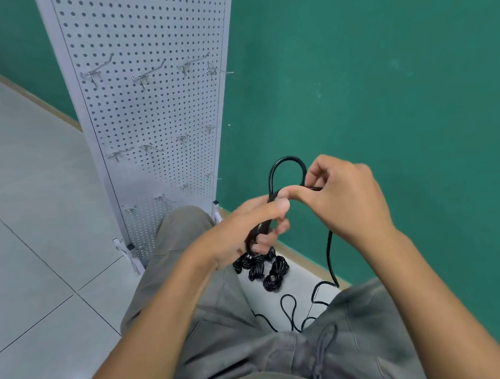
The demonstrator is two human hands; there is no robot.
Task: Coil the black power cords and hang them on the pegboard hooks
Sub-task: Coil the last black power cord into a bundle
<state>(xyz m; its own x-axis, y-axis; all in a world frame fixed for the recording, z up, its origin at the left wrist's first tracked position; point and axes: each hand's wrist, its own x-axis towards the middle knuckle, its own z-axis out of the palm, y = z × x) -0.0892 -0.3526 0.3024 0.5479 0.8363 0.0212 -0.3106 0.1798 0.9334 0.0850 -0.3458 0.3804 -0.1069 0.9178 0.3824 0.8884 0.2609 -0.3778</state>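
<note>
Before a white pegboard (154,113), a person's left hand (246,229) and right hand (345,197) both pinch a looped black power cord (286,167), fingers curled round it.

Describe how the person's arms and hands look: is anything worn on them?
Both forearms are bare; no sleeves reach into view. The left hand and right hand wear no gloves, and no rings, watch or bracelet show. The nails look short and unpainted.
</note>
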